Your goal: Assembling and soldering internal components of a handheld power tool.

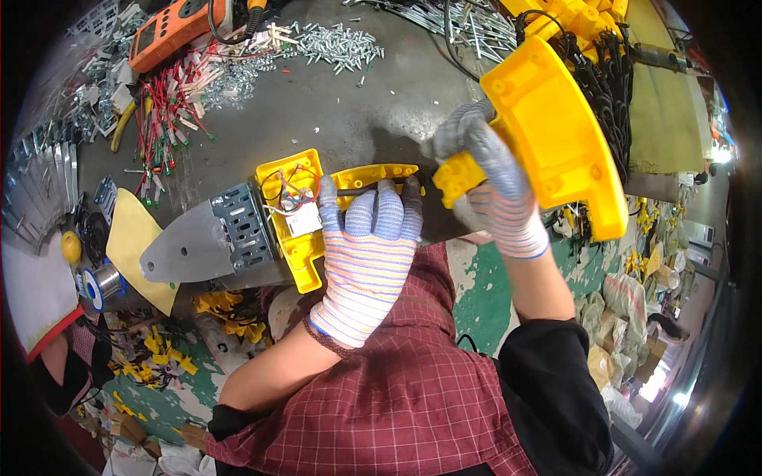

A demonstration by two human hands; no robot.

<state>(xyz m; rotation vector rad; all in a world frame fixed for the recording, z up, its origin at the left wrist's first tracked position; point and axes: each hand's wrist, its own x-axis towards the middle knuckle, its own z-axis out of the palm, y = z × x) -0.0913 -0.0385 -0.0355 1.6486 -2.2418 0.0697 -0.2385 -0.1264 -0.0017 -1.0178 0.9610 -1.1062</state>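
My left hand (367, 250), in a striped knit glove, lies over the handle of a yellow plastic housing half (302, 268). Its thumb and fingertips press along the handle, touching a black rod-like piece (357, 190), perhaps a cable. Red, white and dark wires and a white block (304, 220) sit inside this half. A slotted metal plate (240, 228) and a flat grey blade (186, 247) extend from it to the left. My right hand (496, 170), also gloved, is closed round the narrow end of another yellow housing half (549, 119), raised above the table's right side.
Loose screws (340, 49), red-wired parts (163, 115) and an orange meter (171, 32) lie at the back. Metal blades (44, 182) and a solder spool (105, 284) are at left. Black cables (607, 103) hang at right. Another person's arm (55, 357) shows at lower left.
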